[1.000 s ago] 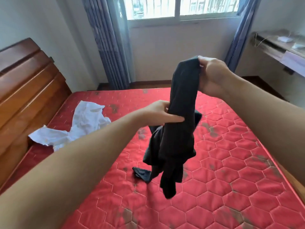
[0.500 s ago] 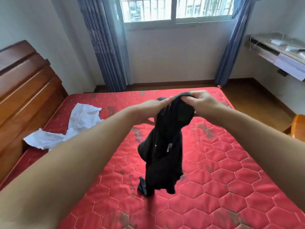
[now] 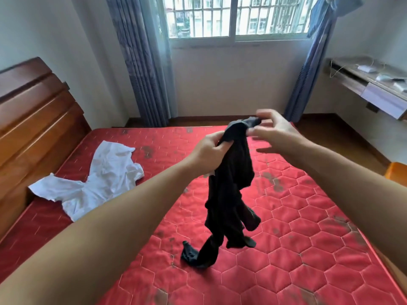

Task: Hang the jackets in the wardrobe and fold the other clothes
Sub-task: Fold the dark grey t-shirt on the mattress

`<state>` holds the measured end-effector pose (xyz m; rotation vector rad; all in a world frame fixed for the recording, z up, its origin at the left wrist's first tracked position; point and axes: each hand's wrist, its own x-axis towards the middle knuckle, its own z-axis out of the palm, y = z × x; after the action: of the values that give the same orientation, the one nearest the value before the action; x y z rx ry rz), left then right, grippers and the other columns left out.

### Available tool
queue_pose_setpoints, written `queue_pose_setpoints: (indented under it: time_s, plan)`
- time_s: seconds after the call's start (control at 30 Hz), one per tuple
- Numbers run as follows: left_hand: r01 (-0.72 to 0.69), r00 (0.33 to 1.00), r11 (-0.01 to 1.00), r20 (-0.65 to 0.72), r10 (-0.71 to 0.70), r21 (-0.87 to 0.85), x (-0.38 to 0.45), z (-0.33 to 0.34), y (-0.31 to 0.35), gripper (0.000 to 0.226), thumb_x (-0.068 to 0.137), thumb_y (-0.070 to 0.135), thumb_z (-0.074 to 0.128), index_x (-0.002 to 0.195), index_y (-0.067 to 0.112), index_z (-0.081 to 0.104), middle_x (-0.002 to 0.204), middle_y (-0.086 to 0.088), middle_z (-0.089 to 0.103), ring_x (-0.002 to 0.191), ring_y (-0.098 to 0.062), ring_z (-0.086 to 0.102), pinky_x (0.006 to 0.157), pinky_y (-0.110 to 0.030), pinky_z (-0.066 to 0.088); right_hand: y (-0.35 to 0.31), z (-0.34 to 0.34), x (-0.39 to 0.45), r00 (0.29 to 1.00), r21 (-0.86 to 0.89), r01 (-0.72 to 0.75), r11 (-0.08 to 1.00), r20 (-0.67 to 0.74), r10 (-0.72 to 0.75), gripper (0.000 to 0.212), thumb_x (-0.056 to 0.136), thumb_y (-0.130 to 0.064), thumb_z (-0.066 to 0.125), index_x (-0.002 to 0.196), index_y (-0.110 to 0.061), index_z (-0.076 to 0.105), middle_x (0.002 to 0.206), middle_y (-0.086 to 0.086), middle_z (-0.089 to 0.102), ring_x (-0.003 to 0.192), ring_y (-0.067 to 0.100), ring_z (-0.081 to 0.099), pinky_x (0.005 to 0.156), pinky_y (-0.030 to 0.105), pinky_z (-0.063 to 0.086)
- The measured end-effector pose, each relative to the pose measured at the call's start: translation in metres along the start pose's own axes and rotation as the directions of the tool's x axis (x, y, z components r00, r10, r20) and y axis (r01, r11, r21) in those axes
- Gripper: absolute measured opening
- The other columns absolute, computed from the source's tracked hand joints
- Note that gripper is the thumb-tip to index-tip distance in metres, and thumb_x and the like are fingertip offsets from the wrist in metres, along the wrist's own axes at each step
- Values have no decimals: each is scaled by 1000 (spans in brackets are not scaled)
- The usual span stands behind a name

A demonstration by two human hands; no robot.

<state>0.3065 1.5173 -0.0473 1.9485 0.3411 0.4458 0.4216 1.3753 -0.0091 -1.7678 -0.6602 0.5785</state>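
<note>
Gripping the black garment [image 3: 231, 183] in a closed left hand [image 3: 208, 154] — right hand [image 3: 273, 133] blurred, fingers spread, thumb and forefinger at its top edge — grip unclear.

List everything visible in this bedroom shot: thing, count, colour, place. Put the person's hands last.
Black thin garment: one, black, hanging bunched above the mattress, its lower end touching it.
White crumpled shirt: one, white, lying on the mattress's left side near the headboard.
Red quilted mattress: one, red with dark stains, filling the foreground.
Brown wooden headboard: one, brown, at left.
Blue-grey curtains: two, flanking the window.
Barred window: one, white-framed, far wall.
Wooden wall desk: one, at right, with small pale items on top.
Left hand: gripping the garment near its top.
Right hand: blurred, fingers at the garment's top edge; grip unclear.
</note>
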Motion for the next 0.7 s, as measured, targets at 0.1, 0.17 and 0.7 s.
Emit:
queue_pose_setpoints:
  time_s: [0.1,0.17,0.7]
  plan:
    - [-77,984,991,170,58,106,2,2,10,19,100,9,48,104,14,66,75,12,59,64,4,51,62,-18,42,2,0,-3,936,-420,350,837,196,-293,67,78,-4,71,134,-33,48,132,-5,49,113,7,49,91,16,42]
    - [-118,978,984,189,91,137,1,3,14,18,100,12,48,99,19,64,70,20,56,57,10,50,58,-10,38,1,-1,-1,906,-508,420,752,281,-316,32,85,-9,68,114,-22,68,103,-1,68,92,14,61,79,21,48]
    - [160,984,894,8,-180,419,-16,-41,-51,15,92,12,57,96,22,69,73,7,69,51,-3,63,45,-11,42,2,-43,5,960,-305,222,926,-95,-262,31,101,-19,44,91,3,63,70,2,53,64,13,48,60,29,39]
